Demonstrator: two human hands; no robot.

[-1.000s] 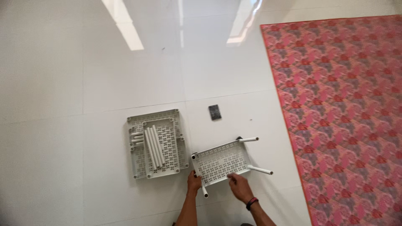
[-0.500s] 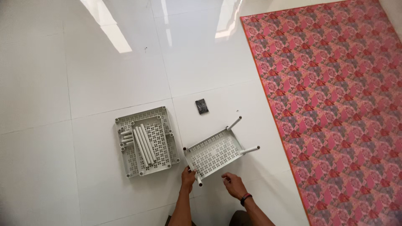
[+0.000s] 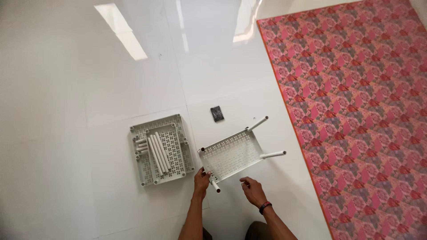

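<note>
My left hand (image 3: pixel 201 181) grips the near corner of the white perforated shelf panel (image 3: pixel 231 154), fingers curled round the spot where a short white leg tube (image 3: pixel 215 186) sticks out toward me; the thumb side is hidden, so I cannot tell how firmly I pinch it. My right hand (image 3: pixel 252 190) hovers just beside the panel's near edge, fingers loosely spread and holding nothing that I can make out. A dark band sits on that wrist.

The panel lies tilted on the floor just ahead of me, with two more tubes (image 3: pixel 272 154) jutting from its far side toward the rug. I judge I am partway through fitting legs into the corner sockets: three show clearly, and a stub at the left corner may be a fourth. The next move, as I read it, calls for steadying the panel with one hand and pressing a tube straight into its socket, without twisting the thin plastic.

Just to the left lies a stack of matching panels (image 3: pixel 147 171) with a bundle of spare tubes (image 3: pixel 156 153) resting on top. A small dark object (image 3: pixel 216 114) lies beyond the panel, apart from it.

The floor (image 3: pixel 80 89) is glossy white tile, mirroring ceiling lights. A red patterned rug (image 3: pixel 356 111) covers the right side.
</note>
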